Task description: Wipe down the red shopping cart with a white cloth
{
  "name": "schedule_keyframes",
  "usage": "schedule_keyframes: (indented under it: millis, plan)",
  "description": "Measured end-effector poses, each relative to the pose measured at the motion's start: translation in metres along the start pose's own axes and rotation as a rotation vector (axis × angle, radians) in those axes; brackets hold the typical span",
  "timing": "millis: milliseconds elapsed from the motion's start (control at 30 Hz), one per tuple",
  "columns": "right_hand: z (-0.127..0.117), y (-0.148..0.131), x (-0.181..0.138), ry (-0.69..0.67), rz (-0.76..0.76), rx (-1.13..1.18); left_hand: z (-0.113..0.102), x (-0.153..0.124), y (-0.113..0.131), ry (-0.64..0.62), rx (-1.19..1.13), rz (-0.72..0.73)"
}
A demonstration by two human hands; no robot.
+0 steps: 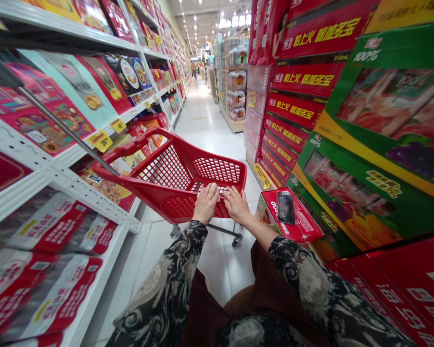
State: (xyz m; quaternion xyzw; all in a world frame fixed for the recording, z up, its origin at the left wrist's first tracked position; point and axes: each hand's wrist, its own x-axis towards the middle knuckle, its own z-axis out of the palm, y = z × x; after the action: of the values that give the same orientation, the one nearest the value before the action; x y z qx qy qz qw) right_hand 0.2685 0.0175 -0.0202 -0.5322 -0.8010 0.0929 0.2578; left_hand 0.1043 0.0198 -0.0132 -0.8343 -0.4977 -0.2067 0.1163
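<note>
A red plastic shopping cart with lattice walls stands sideways in front of me, its basket bare inside where I can see. Both my hands rest close together on its near rim. My left hand grips the rim with the fingers curving over it. Just to its right, my right hand holds the same rim, fingers bent over the top. The fingertips are partly hidden beyond the edge. The cart's handle slants up to the left, apart from my hands.
Shelves of packaged food line the left. On the right rise stacked red drink cartons and green juice boxes. A low red box with a blurred dark item juts out near my right arm. A tiled aisle runs ahead.
</note>
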Motion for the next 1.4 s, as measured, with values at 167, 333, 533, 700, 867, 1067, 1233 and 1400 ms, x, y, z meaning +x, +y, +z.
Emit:
schedule_keyframes:
  millis: [167,333,533,700,867,1067,1233,1400]
  plan:
    - [0.000,0.013,-0.002,-0.006,-0.027,-0.032,-0.016,-0.015,-0.036,-0.002,0.019,-0.067]
    - [-0.010,0.020,0.000,-0.002,0.008,-0.028,-0.031,-0.027,-0.066,0.062,0.024,-0.184]
    - [-0.016,0.014,0.004,0.069,0.089,-0.059,-0.021,-0.016,-0.031,0.032,-0.019,-0.101]
    - [-0.009,0.018,-0.002,0.063,0.050,-0.064,-0.026,-0.010,-0.035,0.016,-0.023,-0.075]
    - [-0.011,0.029,-0.007,0.067,0.067,-0.077,-0.054,-0.020,-0.081,0.076,0.061,-0.252]
    - [-0.013,0.027,-0.005,0.083,0.102,-0.080,-0.049,-0.016,-0.070,0.052,0.086,-0.256]
    - [-0.015,0.031,-0.005,0.053,0.086,-0.068,-0.045,-0.004,-0.056,-0.040,0.066,-0.186]
    - [-0.013,0.033,-0.007,0.061,0.087,-0.041,-0.080,-0.018,-0.106,0.042,0.151,-0.327]
